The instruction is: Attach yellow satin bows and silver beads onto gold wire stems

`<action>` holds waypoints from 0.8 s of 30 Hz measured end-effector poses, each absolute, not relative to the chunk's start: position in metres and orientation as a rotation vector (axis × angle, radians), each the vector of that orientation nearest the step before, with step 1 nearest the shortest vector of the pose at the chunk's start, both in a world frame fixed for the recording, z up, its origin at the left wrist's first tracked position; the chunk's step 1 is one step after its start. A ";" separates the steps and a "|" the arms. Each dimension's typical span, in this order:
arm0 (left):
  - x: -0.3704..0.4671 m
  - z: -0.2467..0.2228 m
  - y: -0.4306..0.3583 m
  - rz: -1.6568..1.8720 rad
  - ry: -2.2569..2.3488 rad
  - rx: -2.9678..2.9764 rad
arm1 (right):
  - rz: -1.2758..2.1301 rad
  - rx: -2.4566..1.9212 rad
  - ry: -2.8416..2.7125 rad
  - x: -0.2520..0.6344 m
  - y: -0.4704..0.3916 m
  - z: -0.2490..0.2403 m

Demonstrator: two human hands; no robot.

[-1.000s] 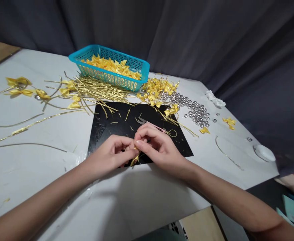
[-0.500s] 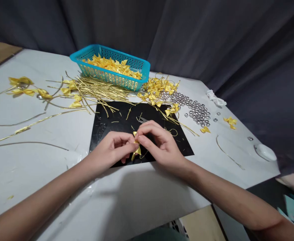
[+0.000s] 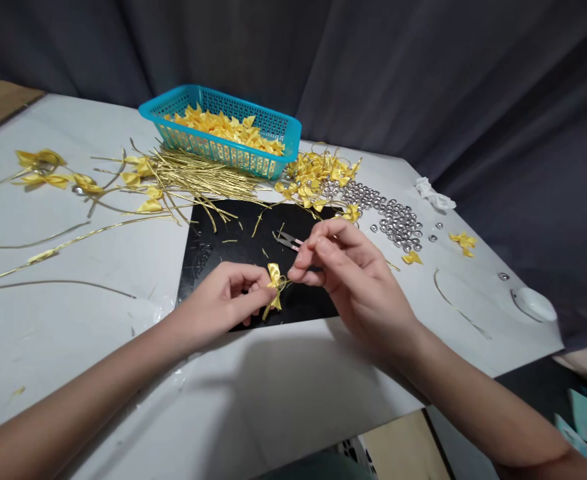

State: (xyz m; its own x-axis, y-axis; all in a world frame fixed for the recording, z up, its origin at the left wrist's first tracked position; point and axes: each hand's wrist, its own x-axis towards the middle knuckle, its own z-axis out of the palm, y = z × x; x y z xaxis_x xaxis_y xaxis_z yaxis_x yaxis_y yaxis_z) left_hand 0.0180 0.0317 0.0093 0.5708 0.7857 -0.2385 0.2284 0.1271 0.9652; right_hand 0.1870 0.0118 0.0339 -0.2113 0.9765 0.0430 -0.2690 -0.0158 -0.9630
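My left hand [image 3: 233,293] pinches a small yellow satin ribbon bow [image 3: 275,299] over the black mat [image 3: 213,263]. A thin gold cord [image 3: 287,283] loops at the bow's middle and runs toward my right hand [image 3: 358,273]. The fingers of that hand are drawn together, slightly raised, and appear to hold the cord; its end is hidden behind them. Just beyond my right fingertips lie small scissors [image 3: 288,241], blades pointing left, their handles partly covered by the hand.
A blue basket [image 3: 223,143] of yellow bows stands at the back. Gold cords [image 3: 208,175] lie before it. To its right are finished-looking bows [image 3: 318,173] and silver heart-shaped pieces [image 3: 398,223]. A white oval object [image 3: 533,305] rests near the right edge.
My right hand has moved right and up, away from the bow, which now shows more fully. The scissors are more exposed. My left hand stays in place on the bow.
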 end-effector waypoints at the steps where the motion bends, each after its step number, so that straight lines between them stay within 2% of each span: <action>1: 0.018 0.009 0.032 0.509 0.934 1.417 | 1.477 -0.882 -1.136 0.187 0.011 0.037; 14: 0.018 0.009 0.032 0.519 0.943 1.371 | 1.361 -1.039 -1.053 0.198 0.008 0.059; 20: 0.019 0.009 0.031 0.512 0.963 1.366 | 1.543 -1.031 -0.890 0.204 0.011 0.065; 24: 0.020 0.010 0.032 0.498 0.987 1.368 | 1.539 -1.051 -0.888 0.209 0.009 0.067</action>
